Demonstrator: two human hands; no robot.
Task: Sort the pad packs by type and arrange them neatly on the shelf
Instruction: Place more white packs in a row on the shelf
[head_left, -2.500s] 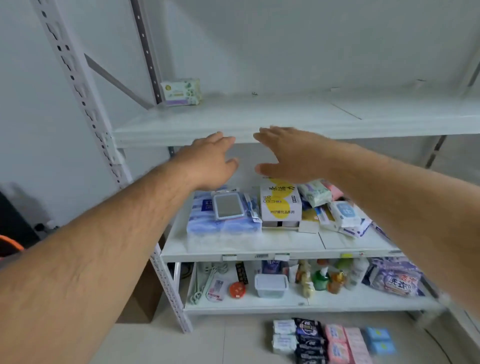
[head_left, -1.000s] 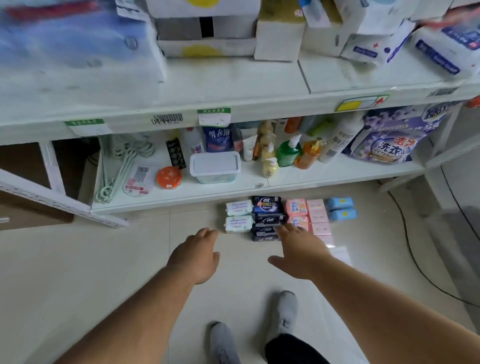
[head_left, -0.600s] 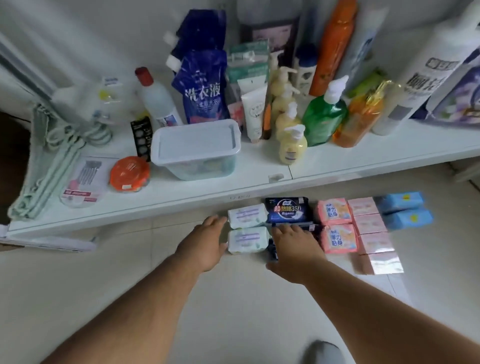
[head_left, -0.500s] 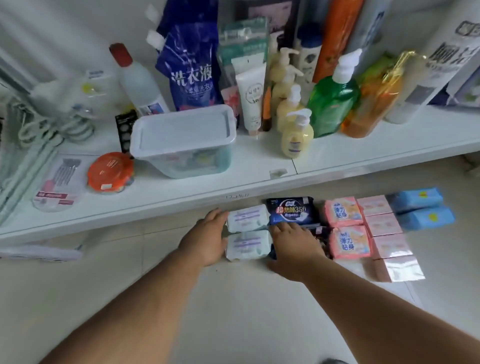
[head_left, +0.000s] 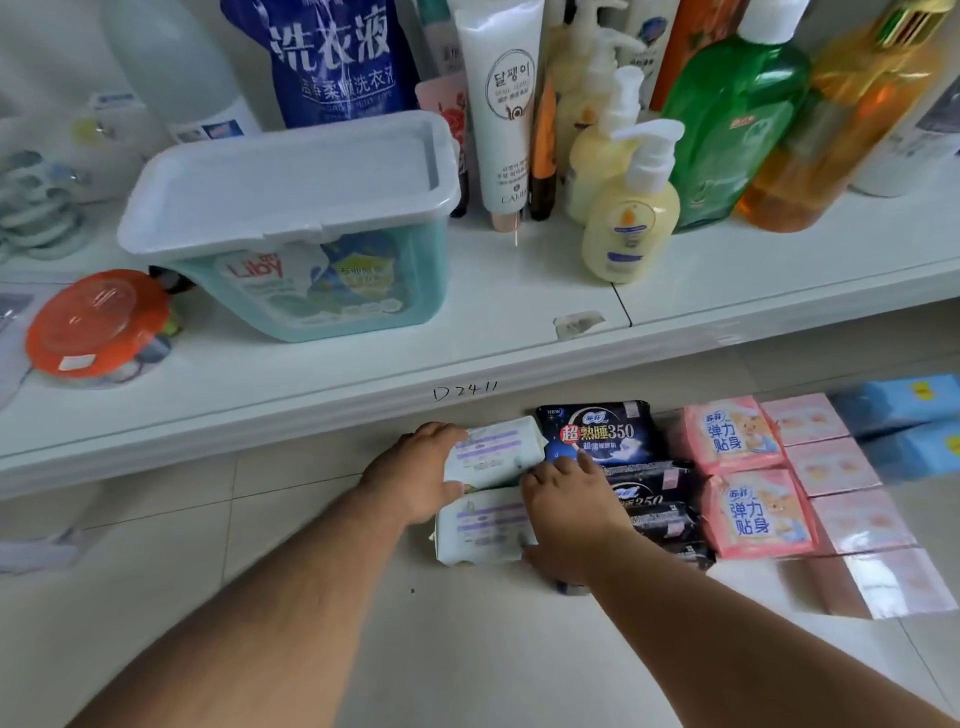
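Both hands reach to two white pad packs lying on the floor tiles, just below the front edge of the bottom shelf (head_left: 467, 374). The left hand (head_left: 415, 480) grips the far white pack (head_left: 493, 449) from its left side. The right hand (head_left: 569, 512) presses against the right side of the near white pack (head_left: 480, 527); whether it grips is unclear. Right of them lie dark blue packs (head_left: 597, 431), then pink packs (head_left: 737, 467), then light blue packs (head_left: 904, 426).
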